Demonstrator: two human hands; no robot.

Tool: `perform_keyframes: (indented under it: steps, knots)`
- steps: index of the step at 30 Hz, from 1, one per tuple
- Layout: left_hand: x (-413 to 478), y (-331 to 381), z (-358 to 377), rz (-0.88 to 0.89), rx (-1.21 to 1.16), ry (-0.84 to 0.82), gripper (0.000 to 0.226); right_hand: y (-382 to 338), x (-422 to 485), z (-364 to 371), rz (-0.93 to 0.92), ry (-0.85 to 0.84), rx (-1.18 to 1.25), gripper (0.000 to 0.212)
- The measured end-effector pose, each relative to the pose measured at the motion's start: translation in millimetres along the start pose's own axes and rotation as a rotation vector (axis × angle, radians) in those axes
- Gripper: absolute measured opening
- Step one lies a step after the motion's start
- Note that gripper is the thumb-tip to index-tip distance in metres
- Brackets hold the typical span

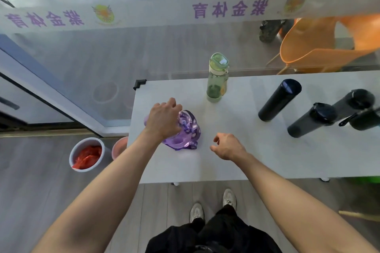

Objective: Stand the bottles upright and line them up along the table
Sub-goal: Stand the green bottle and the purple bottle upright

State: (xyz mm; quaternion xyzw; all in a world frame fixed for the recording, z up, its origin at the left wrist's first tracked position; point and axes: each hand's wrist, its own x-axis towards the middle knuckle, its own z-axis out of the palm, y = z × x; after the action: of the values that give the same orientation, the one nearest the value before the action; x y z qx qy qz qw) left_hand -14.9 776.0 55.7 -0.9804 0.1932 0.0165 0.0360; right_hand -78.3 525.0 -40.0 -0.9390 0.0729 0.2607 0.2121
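Matt pale smooth table [246, 150], translucent green plastic bottle [216, 84], glossy dark flask [279, 99], translucent purple plastic bottle [185, 135] with printed fabric strap, grey wood-look floor [41, 191]

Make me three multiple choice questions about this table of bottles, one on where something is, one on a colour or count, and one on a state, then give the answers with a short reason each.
1. Where does the green bottle stand on the table?
A. Near the far edge
B. At the near edge
C. On the floor

2. What colour is the bottle under the left hand?
A. Orange
B. Purple
C. White

3. What is the right hand doing?
A. Gripping a black flask
B. Resting on the green bottle
C. Hovering empty over the table

Answers: 1 A, it stands upright by the far edge, beyond both hands. 2 B, the purple bottle with its printed strap shows beneath the fingers. 3 C, its fingers curl loosely around nothing, apart from the black flasks to the right.
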Motion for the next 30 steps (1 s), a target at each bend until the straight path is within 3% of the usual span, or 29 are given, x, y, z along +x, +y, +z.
perform_keyframes:
  steps: [5,10,13,19,23,27,30]
  knots:
    - [6,1,-12,0.038,-0.148,-0.023,0.047,11,-1,-2,0.004,-0.032,-0.025,0.049]
    - [1,10,-17,-0.005,-0.449,-0.039,0.049,12,-1,-4,-0.010,-0.091,-0.055,0.055]
    - [-7,0,-16,-0.040,-0.472,0.065,0.046,10,-2,-6,-0.024,-0.090,-0.064,0.055]
    - [-13,-33,-6,-0.313,-0.453,0.319,0.029,3,-6,-5,-0.029,-0.094,-0.054,0.053]
    - [0,-37,2,-0.443,-0.562,0.229,0.023,2,-7,-4,-0.028,-0.112,-0.063,0.054]
    - [11,-34,24,-0.379,-0.552,-0.052,0.039,5,-10,-1,-0.028,-0.131,-0.067,0.052]
    - [10,-34,28,-0.381,-0.576,-0.089,0.042,5,-12,-2,-0.013,-0.139,-0.073,0.053]
